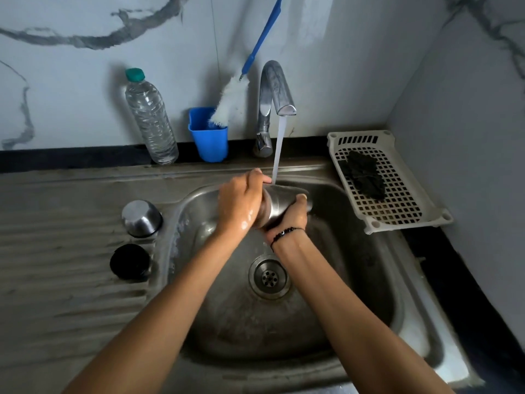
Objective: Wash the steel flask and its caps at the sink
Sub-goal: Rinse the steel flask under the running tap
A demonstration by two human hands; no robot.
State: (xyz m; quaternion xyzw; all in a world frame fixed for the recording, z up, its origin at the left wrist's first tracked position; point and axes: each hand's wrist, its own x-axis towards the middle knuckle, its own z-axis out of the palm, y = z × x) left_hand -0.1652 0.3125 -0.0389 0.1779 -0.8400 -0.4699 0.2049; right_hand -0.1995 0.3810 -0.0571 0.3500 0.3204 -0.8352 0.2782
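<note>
Both hands, left (pixel 238 203) and right (pixel 287 220), grip the flask (pixel 277 201): wet, rigid steel, probably slippery; hold the body.

Open basin (pixel 355 280) right of the arms; steel cap (pixel 141 218) and black cap (pixel 130 261) on left drainboard (pixel 56 280).

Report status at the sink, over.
Both hands, left and right, grip the steel flask under running tap water. Steel cap, black cap on drainboard. Nothing obstructing.
</note>
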